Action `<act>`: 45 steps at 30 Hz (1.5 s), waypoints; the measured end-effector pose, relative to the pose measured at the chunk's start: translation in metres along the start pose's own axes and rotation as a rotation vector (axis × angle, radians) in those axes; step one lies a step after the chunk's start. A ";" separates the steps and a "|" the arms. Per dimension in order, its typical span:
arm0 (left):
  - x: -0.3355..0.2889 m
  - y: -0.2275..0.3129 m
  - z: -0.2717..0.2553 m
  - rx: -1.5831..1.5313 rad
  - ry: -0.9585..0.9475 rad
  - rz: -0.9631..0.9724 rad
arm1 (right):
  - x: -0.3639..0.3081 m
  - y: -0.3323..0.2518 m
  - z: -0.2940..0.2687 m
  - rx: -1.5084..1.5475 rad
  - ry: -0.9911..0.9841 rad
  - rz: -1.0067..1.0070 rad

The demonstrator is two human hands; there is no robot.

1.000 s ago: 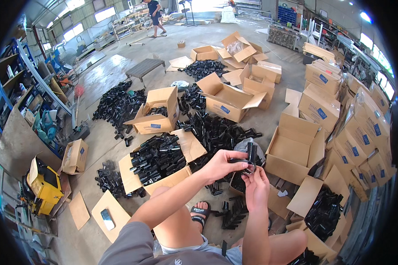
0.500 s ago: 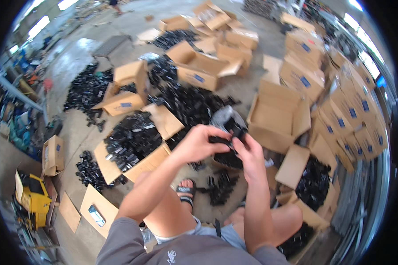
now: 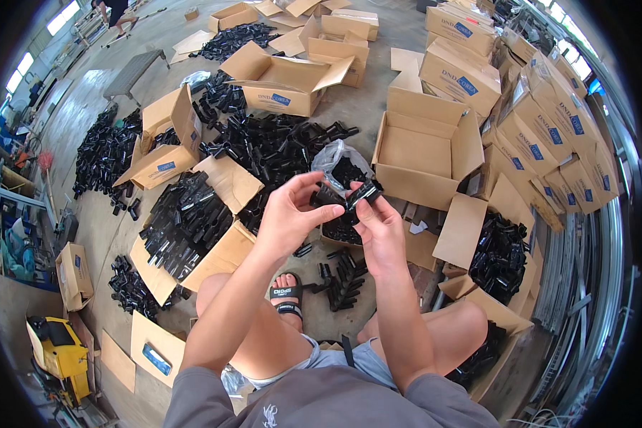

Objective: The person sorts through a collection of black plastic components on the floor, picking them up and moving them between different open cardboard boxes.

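Note:
Both of my hands are raised in front of my knees. A short, dark plastic piece (image 3: 326,196) lies between the thumb and fingers of my left hand (image 3: 290,215). My right hand (image 3: 381,235) pinches a black plastic fitting (image 3: 364,192), tilted up to the right. The two pieces meet or nearly meet; I cannot tell if they are joined. Just beyond and below the hands, a clear plastic bag (image 3: 333,155) holds small black parts. Several similar black fittings (image 3: 346,282) lie in a rough row on the floor between my feet.
An open box of black fittings (image 3: 187,221) stands to my left, and another box of them (image 3: 498,257) to my right. An open carton (image 3: 424,146) sits ahead right. Stacked cartons (image 3: 542,135) line the right side. A loose pile (image 3: 274,153) spreads ahead. A person (image 3: 114,14) is far left.
My view has shifted, so the surroundings sit higher and further left. My hands have drawn slightly apart and the left has opened out a little, showing both pieces more plainly.

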State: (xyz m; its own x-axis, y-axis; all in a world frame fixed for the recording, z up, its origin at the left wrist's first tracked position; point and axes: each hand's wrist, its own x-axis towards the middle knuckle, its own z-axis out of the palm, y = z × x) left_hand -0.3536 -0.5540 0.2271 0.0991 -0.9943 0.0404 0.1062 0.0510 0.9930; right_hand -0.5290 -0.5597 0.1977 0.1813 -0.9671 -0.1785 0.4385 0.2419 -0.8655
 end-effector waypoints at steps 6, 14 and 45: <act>0.004 -0.004 0.018 -0.310 -0.099 -0.175 | 0.000 -0.010 0.009 0.309 0.062 -0.094; 0.013 0.010 0.027 -0.316 -0.192 -0.153 | 0.003 -0.023 -0.014 0.156 0.014 -0.240; 0.049 0.008 -0.003 -0.028 0.160 0.055 | 0.267 0.209 -0.147 -1.373 0.291 -0.123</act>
State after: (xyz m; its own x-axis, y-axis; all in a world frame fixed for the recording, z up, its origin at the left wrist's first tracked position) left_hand -0.3450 -0.6020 0.2363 0.2619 -0.9622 0.0746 0.1234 0.1101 0.9862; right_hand -0.5184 -0.7789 -0.1002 -0.0551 -0.9984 -0.0124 -0.7882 0.0511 -0.6132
